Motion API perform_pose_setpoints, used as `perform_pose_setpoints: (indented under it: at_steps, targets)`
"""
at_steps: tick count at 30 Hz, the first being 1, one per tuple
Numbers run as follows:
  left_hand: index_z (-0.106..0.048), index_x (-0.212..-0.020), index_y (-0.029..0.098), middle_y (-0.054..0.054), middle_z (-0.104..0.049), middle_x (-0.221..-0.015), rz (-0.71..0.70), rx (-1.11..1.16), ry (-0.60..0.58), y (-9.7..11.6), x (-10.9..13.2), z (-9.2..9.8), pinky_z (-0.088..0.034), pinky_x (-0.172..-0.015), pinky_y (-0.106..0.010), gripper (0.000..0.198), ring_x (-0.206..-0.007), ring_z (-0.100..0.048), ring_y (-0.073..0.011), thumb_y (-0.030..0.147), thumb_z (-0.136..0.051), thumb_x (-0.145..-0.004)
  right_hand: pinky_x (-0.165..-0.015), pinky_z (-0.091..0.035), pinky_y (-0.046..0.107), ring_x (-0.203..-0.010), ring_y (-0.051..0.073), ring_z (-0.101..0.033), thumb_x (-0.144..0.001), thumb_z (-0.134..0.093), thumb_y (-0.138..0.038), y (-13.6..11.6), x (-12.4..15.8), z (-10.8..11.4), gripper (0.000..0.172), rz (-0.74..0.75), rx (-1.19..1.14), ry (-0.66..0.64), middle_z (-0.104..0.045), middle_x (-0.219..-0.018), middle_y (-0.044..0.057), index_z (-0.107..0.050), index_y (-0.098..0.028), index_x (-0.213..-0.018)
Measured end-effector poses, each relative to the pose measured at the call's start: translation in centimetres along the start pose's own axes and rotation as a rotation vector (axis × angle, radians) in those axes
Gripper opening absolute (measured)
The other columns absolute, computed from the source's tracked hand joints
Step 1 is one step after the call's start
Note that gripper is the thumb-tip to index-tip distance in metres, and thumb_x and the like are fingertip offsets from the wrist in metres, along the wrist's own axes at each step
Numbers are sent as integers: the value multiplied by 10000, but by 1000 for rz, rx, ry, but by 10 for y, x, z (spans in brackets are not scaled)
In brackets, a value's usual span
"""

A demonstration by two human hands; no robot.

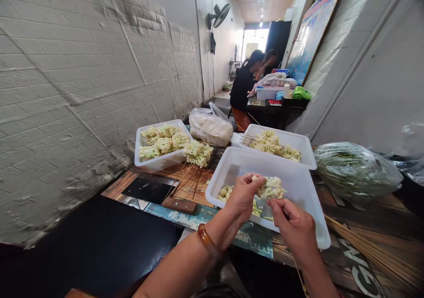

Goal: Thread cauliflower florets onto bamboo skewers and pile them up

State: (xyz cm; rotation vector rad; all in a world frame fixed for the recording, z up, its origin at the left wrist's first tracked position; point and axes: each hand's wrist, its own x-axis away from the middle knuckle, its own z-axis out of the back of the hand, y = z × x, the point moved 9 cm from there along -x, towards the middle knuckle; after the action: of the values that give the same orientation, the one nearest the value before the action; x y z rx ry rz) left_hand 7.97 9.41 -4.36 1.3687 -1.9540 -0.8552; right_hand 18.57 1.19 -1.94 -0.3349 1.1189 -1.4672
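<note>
Over the front white plastic tray [306,200], my left hand [243,196] is closed on a cluster of cauliflower florets [272,187]. My right hand [294,223] pinches a thin bamboo skewer [299,271] just below that cluster; the skewer's lower part shows beneath the palm. How far its tip goes into the florets is hidden. Loose cauliflower pieces [225,192] lie in the tray's left part, partly behind my left hand.
Skewered cauliflower fills a left tray [159,160] and a rear tray [309,154], with one bunch [198,153] on the table. Around them are a knotted plastic bag [212,127], wrapped greens [357,170], a brown wooden block [179,205] and spare bamboo skewers [374,247]. People sit farther back.
</note>
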Motion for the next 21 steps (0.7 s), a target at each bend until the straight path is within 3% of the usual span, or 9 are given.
perform_pose_setpoints:
  at_steps: [7,15,21]
  targets:
    - [-694,-844,145,-28,-626,-790,-23,-73,-21,20,-3,5,-385,-639,-228,293,-685,-541,-97,388,-732,-684,-452,-382,220,-474,118,-493,-835,-552,-492,20,-2,-9,357,-149,-139,-133,-550,-521,-22,-699,-169,-791]
    - [-687,-874,147,-33,-641,-769,-107,-319,9,58,-16,35,-397,-675,-238,315,-677,-552,-104,400,-720,-690,-460,-397,219,-471,110,-483,-852,-536,-478,30,-3,-1,361,-180,-141,-102,-535,-530,-24,-717,-168,-818]
    - [-693,-853,134,-36,-645,-737,-87,-578,-105,60,-23,38,-406,-703,-244,252,-702,-550,-120,351,-689,-725,-457,-385,227,-465,111,-474,-850,-549,-482,43,-6,22,369,-209,-124,-20,-520,-522,-28,-733,-168,-909]
